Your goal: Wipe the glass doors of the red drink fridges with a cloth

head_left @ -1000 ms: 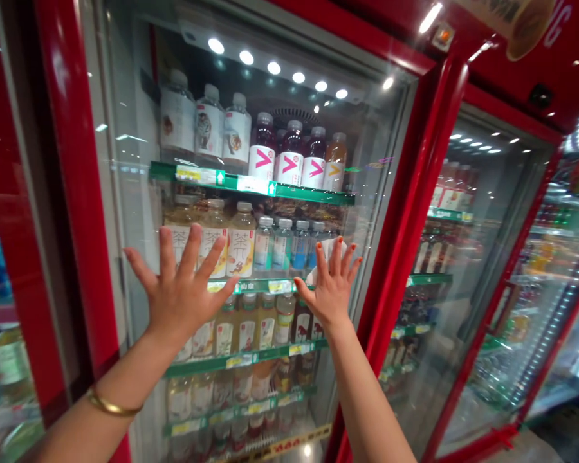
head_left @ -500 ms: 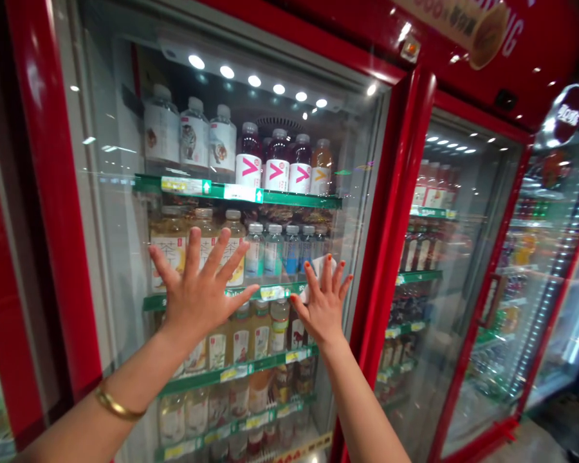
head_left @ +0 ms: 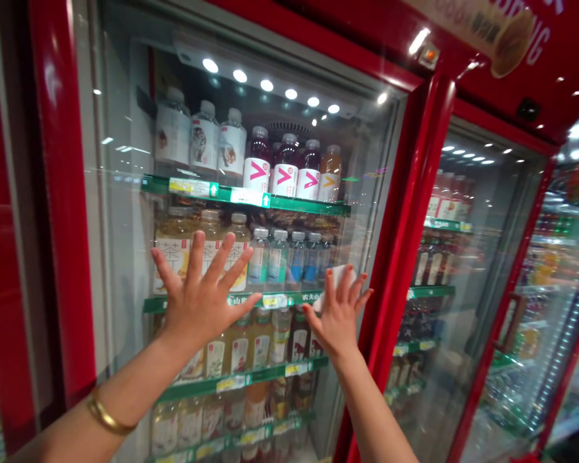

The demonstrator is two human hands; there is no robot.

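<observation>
My left hand, with a gold bangle on the wrist, is held up with fingers spread before a glass fridge door. Whether its palm touches the glass I cannot tell. Beyond it stand tea bottles on a shelf. My right hand has orange-red fingertips, and its fingers are apart near the door's right side. Behind those fingers shows a white flat piece, like paper or cloth, partly hidden. Blue-labelled bottles are close to it inside.
Red frames edge the doors. On the top shelf are white-labelled bottles and purple drinks. More bottles fill lower shelves. To the right, a second fridge door has a handle.
My right hand has shifted right, nearer the red frame, its fingers leaning more to the right; the white piece has shifted with it. My left hand stays spread. The view has turned slightly.
</observation>
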